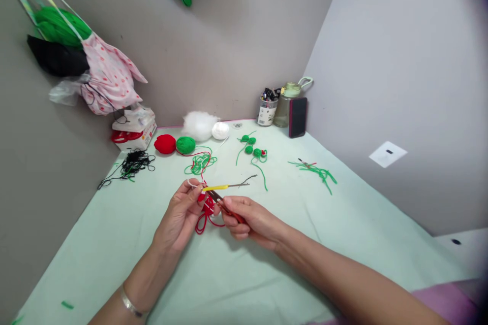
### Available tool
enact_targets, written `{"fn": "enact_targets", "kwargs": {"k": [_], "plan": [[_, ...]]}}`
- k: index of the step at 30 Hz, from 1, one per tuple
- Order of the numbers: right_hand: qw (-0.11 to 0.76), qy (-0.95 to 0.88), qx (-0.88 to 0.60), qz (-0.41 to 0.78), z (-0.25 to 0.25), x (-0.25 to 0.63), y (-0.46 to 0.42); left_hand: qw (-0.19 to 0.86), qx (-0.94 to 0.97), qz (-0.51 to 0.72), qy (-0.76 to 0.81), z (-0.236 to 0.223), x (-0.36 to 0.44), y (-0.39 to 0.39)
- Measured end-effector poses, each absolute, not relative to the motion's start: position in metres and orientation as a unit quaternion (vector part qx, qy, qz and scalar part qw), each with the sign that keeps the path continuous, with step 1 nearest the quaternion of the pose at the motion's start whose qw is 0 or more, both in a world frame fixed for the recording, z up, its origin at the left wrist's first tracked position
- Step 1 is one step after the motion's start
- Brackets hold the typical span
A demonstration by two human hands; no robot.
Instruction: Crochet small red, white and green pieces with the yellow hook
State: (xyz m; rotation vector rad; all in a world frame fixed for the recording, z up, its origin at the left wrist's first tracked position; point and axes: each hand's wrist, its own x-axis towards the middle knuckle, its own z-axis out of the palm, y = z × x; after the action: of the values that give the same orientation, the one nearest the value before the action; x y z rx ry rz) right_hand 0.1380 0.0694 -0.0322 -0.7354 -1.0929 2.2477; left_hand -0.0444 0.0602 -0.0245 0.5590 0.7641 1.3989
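My left hand (181,216) is closed, its fingertips pinching a small red and white crochet piece (202,196) with a loop of white yarn over the fingers. A crochet hook with a yellow handle (216,188) lies across my left fingertips, its metal shaft pointing right. Wrapped round reddish-brown scissors (232,212), my right hand (247,218) holds their dark blades up against the yarn by the left fingertips. Whether the blades are apart is hard to tell. Below hang a bundle of red yarn (208,206) and red loops.
Red (165,144), green (185,145) and white (220,131) yarn balls stand at the back beside white stuffing (200,125). Black yarn (137,161) lies left, small green crochet balls (249,150) ahead, green yarn scraps (318,172) right. A phone (298,118) leans on a bottle (282,110).
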Motion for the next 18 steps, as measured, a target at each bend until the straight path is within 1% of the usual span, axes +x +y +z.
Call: {"fn": "enact_targets", "kwargs": {"k": [6, 10, 13, 18], "plan": [[0.272, -0.433, -0.297, 0.806, -0.031, 0.135, 0.068, 0.663, 0.244, 0.622, 0.338, -0.027, -0.043, 0.06], [0.293, -0.481, -0.336, 0.755, -0.028, 0.138, 0.071, 0.665, 0.231, 0.625, 0.338, -0.029, -0.044, 0.061], [0.331, -0.535, -0.391, 0.671, -0.028, 0.152, 0.084, 0.662, 0.216, 0.632, 0.341, -0.029, -0.048, 0.062], [0.431, -0.601, -0.465, 0.486, -0.03, 0.177, 0.107, 0.655, 0.212, 0.632, 0.355, -0.026, -0.049, 0.061]]}}
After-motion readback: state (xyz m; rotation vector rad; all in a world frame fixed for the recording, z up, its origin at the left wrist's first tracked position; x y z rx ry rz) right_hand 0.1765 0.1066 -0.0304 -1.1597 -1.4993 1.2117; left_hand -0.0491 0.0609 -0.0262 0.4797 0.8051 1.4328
